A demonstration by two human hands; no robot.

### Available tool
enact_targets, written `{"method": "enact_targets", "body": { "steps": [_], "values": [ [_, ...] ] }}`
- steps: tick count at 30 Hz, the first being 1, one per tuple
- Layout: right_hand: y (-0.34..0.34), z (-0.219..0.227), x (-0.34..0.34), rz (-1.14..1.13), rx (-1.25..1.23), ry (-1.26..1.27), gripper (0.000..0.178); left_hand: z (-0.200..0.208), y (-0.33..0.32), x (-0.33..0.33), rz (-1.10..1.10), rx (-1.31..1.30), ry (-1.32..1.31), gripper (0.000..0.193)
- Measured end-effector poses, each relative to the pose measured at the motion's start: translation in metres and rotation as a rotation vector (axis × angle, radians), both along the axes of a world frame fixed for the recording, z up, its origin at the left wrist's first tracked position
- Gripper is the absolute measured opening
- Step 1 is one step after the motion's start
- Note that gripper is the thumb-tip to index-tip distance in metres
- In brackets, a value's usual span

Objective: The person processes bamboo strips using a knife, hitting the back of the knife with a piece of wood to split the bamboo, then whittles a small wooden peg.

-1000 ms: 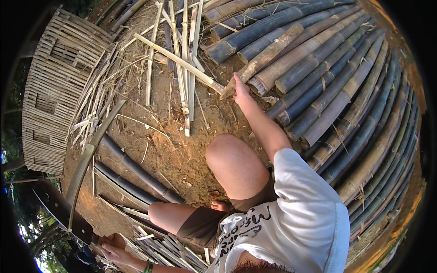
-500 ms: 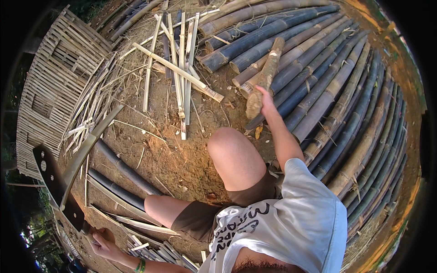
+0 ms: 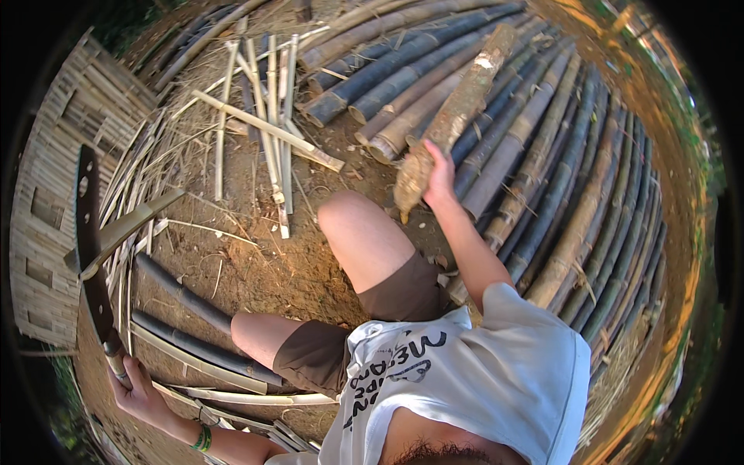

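Gripping a perforated black machete [image 3: 98, 304] in the left hand [image 3: 139, 393]. Clutching a rough log [image 3: 459, 107] in the right hand [image 3: 440, 178].

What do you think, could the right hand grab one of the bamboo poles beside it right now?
Probably not: the right hand is gripping a rough wooden log. The bamboo poles lie close by, though, so reach itself seems no obstacle.
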State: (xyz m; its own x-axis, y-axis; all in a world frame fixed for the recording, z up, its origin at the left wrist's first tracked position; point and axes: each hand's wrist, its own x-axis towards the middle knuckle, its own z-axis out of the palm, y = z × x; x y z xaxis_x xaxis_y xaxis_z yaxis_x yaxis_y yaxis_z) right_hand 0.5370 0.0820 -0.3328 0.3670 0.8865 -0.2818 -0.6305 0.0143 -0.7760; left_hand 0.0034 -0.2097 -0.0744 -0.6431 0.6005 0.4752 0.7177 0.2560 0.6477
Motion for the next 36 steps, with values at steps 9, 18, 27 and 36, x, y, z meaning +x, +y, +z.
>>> {"method": "enact_targets", "body": {
  "steps": [9,18,27,36],
  "values": [
    [0.04,-0.076,-0.021,0.192,-0.373,-0.608,0.075,0.011,0.016,-0.003,0.091,-0.053,0.028,0.038],
    [0.114,-0.08,0.238,0.219,-0.449,-2.079,0.094,0.019,0.013,-0.025,0.123,-0.17,0.222,0.051],
    [0.227,-0.075,0.282,0.453,-0.622,-2.028,0.096,0.026,0.017,-0.014,0.242,-0.167,0.256,0.049],
    [0.291,-0.072,0.202,0.349,-0.023,-1.998,0.062,0.031,0.01,-0.011,0.273,-0.137,0.224,0.049]
  ]
}}
